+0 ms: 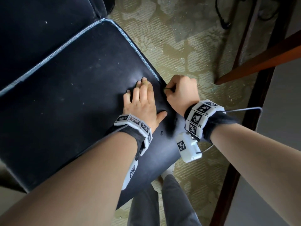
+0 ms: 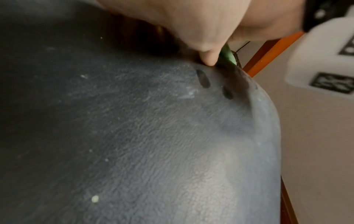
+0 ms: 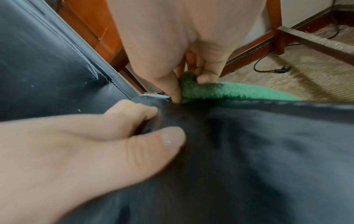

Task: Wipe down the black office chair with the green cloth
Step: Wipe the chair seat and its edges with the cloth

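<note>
So the black chair [image 1: 68, 88] fills most of the head view, its seat dusty and speckled, set on a patterned carpet [image 1: 187, 46]. The left hand [image 1: 141, 103] is laid flat on the seat near the right edge, fingers straight and spread, thumb pressed down beside them. The right hand [image 1: 182, 92] is curled into a fist just off that edge, and the green cloth [image 3: 220, 91] is pinched between its thumb and fingers, bunched against the seat's side.
</note>
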`<state>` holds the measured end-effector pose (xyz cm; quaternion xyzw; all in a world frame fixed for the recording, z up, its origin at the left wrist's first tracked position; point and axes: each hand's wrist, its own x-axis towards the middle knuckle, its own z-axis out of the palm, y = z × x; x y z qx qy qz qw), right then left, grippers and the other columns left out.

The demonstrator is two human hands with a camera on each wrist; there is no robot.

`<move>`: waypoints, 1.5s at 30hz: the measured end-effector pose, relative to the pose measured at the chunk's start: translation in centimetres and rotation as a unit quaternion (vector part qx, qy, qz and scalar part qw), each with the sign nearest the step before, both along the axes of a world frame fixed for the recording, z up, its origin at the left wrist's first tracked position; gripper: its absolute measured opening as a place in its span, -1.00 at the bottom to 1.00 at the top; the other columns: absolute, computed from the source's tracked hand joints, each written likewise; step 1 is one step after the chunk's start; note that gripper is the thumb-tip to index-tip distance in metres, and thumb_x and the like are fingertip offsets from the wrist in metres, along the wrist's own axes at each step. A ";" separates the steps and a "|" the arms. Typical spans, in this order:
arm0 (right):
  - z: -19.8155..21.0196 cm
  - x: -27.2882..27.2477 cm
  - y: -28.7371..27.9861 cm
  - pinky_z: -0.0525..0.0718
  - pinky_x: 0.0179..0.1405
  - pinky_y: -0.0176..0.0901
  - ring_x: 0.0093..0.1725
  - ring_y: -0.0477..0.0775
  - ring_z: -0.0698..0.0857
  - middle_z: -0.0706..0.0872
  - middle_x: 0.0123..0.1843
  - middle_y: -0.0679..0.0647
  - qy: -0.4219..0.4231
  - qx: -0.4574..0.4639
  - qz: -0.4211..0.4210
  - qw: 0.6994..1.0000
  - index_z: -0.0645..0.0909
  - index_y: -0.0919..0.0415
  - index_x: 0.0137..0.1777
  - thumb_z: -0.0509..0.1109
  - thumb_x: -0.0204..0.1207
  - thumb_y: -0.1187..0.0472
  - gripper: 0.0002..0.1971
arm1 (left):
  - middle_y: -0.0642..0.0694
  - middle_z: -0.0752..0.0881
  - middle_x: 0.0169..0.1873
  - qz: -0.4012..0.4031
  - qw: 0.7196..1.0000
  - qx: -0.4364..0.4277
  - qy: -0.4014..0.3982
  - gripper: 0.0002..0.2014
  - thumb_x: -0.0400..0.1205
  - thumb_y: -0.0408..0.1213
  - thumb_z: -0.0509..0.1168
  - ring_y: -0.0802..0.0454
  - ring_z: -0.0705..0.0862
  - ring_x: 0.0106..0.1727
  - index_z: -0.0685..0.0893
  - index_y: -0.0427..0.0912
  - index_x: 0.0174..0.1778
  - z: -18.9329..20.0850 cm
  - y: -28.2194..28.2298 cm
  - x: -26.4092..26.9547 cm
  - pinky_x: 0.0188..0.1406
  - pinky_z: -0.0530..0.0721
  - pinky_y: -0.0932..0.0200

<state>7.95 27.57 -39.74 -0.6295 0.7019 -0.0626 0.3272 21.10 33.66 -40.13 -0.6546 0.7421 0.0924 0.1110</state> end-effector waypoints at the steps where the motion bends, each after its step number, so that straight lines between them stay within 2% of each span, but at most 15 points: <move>1: -0.1 0.7 -0.7 0.38 -0.19 -0.29 -0.23 0.07 0.58 0.71 -0.25 0.01 0.001 -0.003 -0.001 1.000 0.58 0.08 -0.30 0.35 0.35 0.32 -0.88 | -0.23 0.38 0.61 -0.001 1.000 0.001 0.004 0.04 0.41 0.35 0.37 -0.17 0.45 0.51 0.31 -0.34 0.64 0.0 0.0 0.0 0.38 0.46 -0.21; 6: -0.8 3.4 -4.1 0.49 -0.26 -0.29 -0.25 0.18 0.65 0.76 -0.15 0.16 0.004 0.004 -0.022 1.000 0.66 0.19 -0.25 0.33 0.28 0.25 -0.90 | -0.27 0.44 0.57 0.015 0.999 0.003 0.041 -0.11 0.44 0.20 -0.09 -0.25 0.48 0.50 0.41 -0.35 0.58 0.2 -0.2 0.1 0.36 0.45 -0.25; 9: -1.0 3.1 -4.3 0.47 -0.33 -0.32 -0.22 0.15 0.69 0.76 -0.14 0.14 -0.002 0.014 -0.008 1.000 0.61 0.12 -0.32 0.34 0.29 0.26 -0.96 | -0.23 0.33 0.63 0.010 0.999 0.008 0.035 -0.08 0.50 0.27 0.12 -0.21 0.38 0.58 0.29 -0.33 0.66 -0.2 -0.2 0.3 0.43 0.38 -0.23; 11: -0.9 2.4 -3.7 0.43 -0.38 -0.32 -0.25 0.10 0.66 0.76 -0.17 0.10 -0.001 0.013 0.004 1.000 0.53 0.08 -0.39 0.35 0.32 0.27 -0.89 | -0.21 0.23 0.68 0.004 0.999 0.023 0.032 -0.01 0.51 0.31 0.27 -0.17 0.29 0.63 0.19 -0.31 0.69 -0.2 -0.2 0.2 0.50 0.31 -0.21; 14: 0.1 1.0 -2.0 0.46 -0.23 -0.31 -0.20 0.10 0.67 0.75 -0.25 0.03 -0.004 0.011 0.010 1.000 0.59 0.10 -0.38 0.36 0.33 0.32 -0.87 | -0.21 0.24 0.68 0.005 0.999 0.020 0.027 0.04 0.48 0.33 0.34 -0.15 0.32 0.62 0.19 -0.32 0.70 -0.1 -0.1 0.1 0.50 0.33 -0.21; 17: 0.6 -0.2 -0.4 0.40 -0.15 -0.33 -0.14 0.12 0.65 0.71 -0.32 -0.03 -0.004 0.020 -0.001 1.000 0.69 0.19 -0.31 0.39 0.34 0.37 -0.90 | -0.21 0.30 0.66 0.006 1.000 0.010 0.026 0.06 0.45 0.34 0.37 -0.14 0.36 0.60 0.24 -0.33 0.68 -0.3 0.2 0.1 0.48 0.36 -0.20; 20: 0.4 -0.3 -0.2 0.30 -0.21 -0.35 -0.07 0.14 0.64 0.71 -0.29 -0.03 -0.001 0.032 -0.008 0.999 0.70 0.19 -0.28 0.40 0.38 0.36 -0.90 | -0.23 0.32 0.65 0.002 0.999 0.009 0.031 0.05 0.42 0.33 0.40 -0.16 0.39 0.60 0.29 -0.33 0.66 -0.4 0.5 0.1 0.47 0.40 -0.23; 24: 0.0 1.0 -1.6 0.45 -0.21 -0.31 -0.07 0.16 0.65 0.76 -0.22 0.08 -0.001 0.031 -0.019 0.999 0.69 0.19 -0.30 0.35 0.36 0.32 -0.90 | -0.24 0.28 0.67 -0.004 0.999 0.016 0.045 0.05 0.44 0.31 0.39 -0.18 0.34 0.63 0.25 -0.34 0.68 -0.3 0.6 0.1 0.50 0.36 -0.26; 27: -0.6 2.8 -3.9 0.44 -0.28 -0.32 -0.21 0.15 0.65 0.76 -0.12 0.16 0.004 0.035 -0.026 0.999 0.62 0.14 -0.32 0.35 0.31 0.27 -0.95 | -0.25 0.33 0.64 -0.006 0.999 0.013 0.042 -0.06 0.49 0.25 0.25 -0.21 0.37 0.61 0.30 -0.35 0.65 -0.3 0.5 0.2 0.49 0.37 -0.27; 31: -0.8 3.8 -5.8 0.56 -0.19 -0.26 -0.24 0.18 0.60 0.74 -0.07 0.24 0.010 0.027 -0.019 0.999 0.65 0.20 -0.24 0.34 0.33 0.26 -0.92 | -0.28 0.44 0.56 -0.008 0.999 -0.001 0.040 -0.14 0.45 0.14 0.01 -0.24 0.47 0.54 0.40 -0.37 0.59 -0.4 0.3 0.3 0.42 0.46 -0.26; 34: -0.8 3.5 -5.7 0.52 -0.23 -0.33 -0.23 0.12 0.57 0.74 -0.04 0.20 -0.005 0.026 -0.020 0.999 0.64 0.15 -0.25 0.33 0.36 0.25 -0.94 | -0.26 0.40 0.59 -0.002 0.999 -0.007 0.043 -0.13 0.46 0.16 0.18 -0.22 0.43 0.57 0.37 -0.35 0.61 -0.7 0.3 0.3 0.45 0.42 -0.25; 36: -1.0 3.1 -5.2 0.37 -0.37 -0.45 -0.27 0.09 0.57 0.75 -0.06 0.18 -0.009 0.030 -0.017 0.999 0.62 0.13 -0.30 0.34 0.35 0.23 -0.95 | -0.25 0.32 0.64 0.001 0.999 0.011 0.038 -0.08 0.48 0.22 0.17 -0.21 0.35 0.62 0.29 -0.35 0.65 -0.5 0.2 0.2 0.50 0.35 -0.26; 39: -0.8 1.8 -4.1 0.21 -0.36 -0.58 -0.23 0.10 0.66 0.76 -0.11 0.15 -0.011 0.046 -0.012 0.999 0.54 0.09 -0.44 0.36 0.34 0.27 -0.84 | -0.21 0.18 0.70 0.002 0.999 0.031 0.042 0.00 0.52 0.31 0.26 -0.17 0.23 0.68 0.15 -0.32 0.71 -0.4 0.1 0.0 0.56 0.24 -0.24; 42: 0.1 0.5 -2.9 0.27 -0.39 -0.63 -0.10 0.07 0.64 0.77 -0.15 0.13 -0.001 0.056 0.003 0.998 0.63 0.11 -0.40 0.40 0.38 0.30 -0.84 | -0.21 0.23 0.69 0.005 0.999 0.019 0.039 0.05 0.46 0.33 0.36 -0.16 0.28 0.66 0.21 -0.33 0.69 -0.6 0.3 0.1 0.54 0.29 -0.24; 45: 0.8 0.0 -2.3 0.44 -0.18 -0.42 0.07 0.10 0.62 0.74 -0.24 0.05 0.000 0.063 0.002 0.998 0.76 0.22 -0.27 0.39 0.43 0.33 -0.88 | -0.24 0.28 0.67 0.004 0.999 0.016 0.041 0.06 0.43 0.33 0.39 -0.17 0.34 0.64 0.26 -0.34 0.67 -0.7 0.5 0.0 0.51 0.35 -0.26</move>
